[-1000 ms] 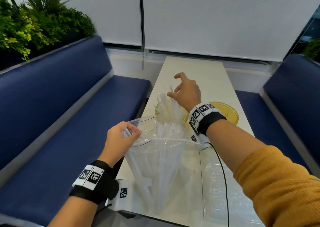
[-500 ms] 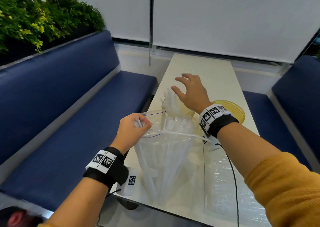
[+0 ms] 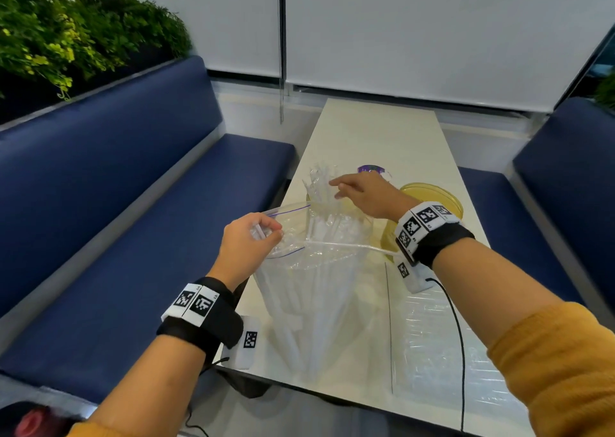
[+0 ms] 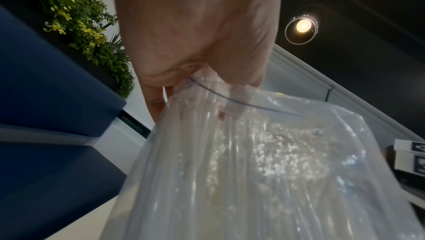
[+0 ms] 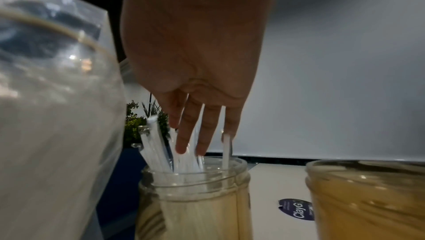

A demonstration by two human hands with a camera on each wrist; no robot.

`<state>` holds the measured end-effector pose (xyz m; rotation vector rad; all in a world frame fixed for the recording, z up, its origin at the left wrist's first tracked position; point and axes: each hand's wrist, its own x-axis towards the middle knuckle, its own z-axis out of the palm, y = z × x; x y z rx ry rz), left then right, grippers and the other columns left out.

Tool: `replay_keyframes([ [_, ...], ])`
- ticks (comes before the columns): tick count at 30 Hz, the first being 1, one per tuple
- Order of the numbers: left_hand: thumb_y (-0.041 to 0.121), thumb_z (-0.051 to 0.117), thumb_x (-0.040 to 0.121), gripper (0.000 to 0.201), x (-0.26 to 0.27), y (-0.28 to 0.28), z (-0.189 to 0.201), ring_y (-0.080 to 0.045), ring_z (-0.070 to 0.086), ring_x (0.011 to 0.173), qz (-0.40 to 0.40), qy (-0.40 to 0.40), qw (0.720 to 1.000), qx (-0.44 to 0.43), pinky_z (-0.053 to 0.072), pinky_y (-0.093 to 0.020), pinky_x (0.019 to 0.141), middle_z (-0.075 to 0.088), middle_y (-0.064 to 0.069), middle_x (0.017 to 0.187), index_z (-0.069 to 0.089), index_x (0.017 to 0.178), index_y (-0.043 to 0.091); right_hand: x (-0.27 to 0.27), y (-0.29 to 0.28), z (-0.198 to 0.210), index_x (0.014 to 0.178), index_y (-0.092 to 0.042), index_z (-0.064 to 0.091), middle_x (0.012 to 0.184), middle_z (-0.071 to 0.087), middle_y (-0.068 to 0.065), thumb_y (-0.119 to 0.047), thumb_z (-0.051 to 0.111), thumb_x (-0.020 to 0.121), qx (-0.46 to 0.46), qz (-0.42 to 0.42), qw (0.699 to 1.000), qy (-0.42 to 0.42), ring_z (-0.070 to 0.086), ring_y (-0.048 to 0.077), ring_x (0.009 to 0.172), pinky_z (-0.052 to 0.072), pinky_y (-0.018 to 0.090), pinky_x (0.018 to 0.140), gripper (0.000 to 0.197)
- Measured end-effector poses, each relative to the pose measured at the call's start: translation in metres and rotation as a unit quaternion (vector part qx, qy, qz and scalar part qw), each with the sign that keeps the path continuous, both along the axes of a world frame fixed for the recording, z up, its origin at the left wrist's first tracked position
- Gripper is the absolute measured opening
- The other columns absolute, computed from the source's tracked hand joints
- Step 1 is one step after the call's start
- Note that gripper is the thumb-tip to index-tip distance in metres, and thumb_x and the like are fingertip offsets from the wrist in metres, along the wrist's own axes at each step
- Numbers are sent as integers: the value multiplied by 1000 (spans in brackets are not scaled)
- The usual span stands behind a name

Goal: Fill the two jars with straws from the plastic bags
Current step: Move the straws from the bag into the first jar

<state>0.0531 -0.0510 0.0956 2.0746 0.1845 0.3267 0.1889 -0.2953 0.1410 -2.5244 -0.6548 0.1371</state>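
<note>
A clear zip bag [image 3: 316, 296] full of white straws stands upright at the table's near left edge. My left hand [image 3: 248, 240] pinches its top rim [image 4: 202, 87] and holds it up. Behind the bag a glass jar [image 5: 195, 194] holds several straws [image 3: 319, 187] that stick out of its mouth. My right hand [image 3: 362, 193] hovers over that jar with straight fingers [image 5: 190, 134] touching the straw tops. A second, yellowish jar [image 3: 432, 200] stands to the right, partly hidden by my right wrist.
A flat plastic bag [image 3: 442, 346] lies on the white table [image 3: 382, 130] at the near right. A purple round sticker [image 3: 372, 170] sits on the table behind the jars. Blue benches [image 3: 133, 203] flank both sides; plants stand at the upper left.
My right hand has dropped from a raised, spread pose down onto the straw tops in the jar. The left hand keeps the same hold on the bag.
</note>
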Motion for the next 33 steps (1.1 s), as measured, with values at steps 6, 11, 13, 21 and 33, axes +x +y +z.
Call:
replay_keyframes([
  [6, 21, 74, 89, 4, 1, 2, -3, -8, 63, 95, 8, 0, 1000, -9, 51, -31, 89, 73, 7, 101, 77, 91, 19, -22, -9, 39, 94, -15, 75, 91, 75, -1, -50, 61, 94, 44, -46, 991, -117, 66, 13, 82, 57, 38, 83, 37],
  [11, 22, 75, 88, 5, 5, 1, -2, -12, 63, 94, 42, 10, 999, -8, 52, -30, 83, 70, 11, 96, 77, 92, 20, -66, -12, 79, 67, -12, 58, 64, 73, -1, -68, 82, 61, -147, 20, 981, 122, 70, 7, 63, 57, 33, 68, 61],
  [13, 22, 75, 87, 7, 8, -2, -1, -11, 64, 91, 48, 11, 999, -5, 55, -31, 84, 69, 11, 94, 78, 94, 20, -77, -11, 77, 69, -16, 50, 65, 73, 1, -52, 93, 56, -187, 29, 967, 170, 75, 11, 66, 62, 37, 71, 58],
  [21, 23, 73, 90, 11, 7, -6, 1, -12, 62, 94, 44, 6, 999, 6, 49, -28, 83, 69, 7, 98, 77, 99, 19, -93, -11, 88, 93, -15, 68, 69, 77, 4, -17, 90, 72, -181, -7, 973, 142, 74, 19, 65, 63, 35, 74, 30],
  [33, 70, 56, 87, 56, -10, -8, 15, -6, 66, 111, -131, -27, 985, -110, 50, -32, 101, 72, 10, 117, 72, 119, 26, -90, 63, 88, 81, -9, 80, 69, 71, -10, -13, 87, 74, 41, 114, 991, -58, 69, 3, 64, 56, 17, 66, 11],
])
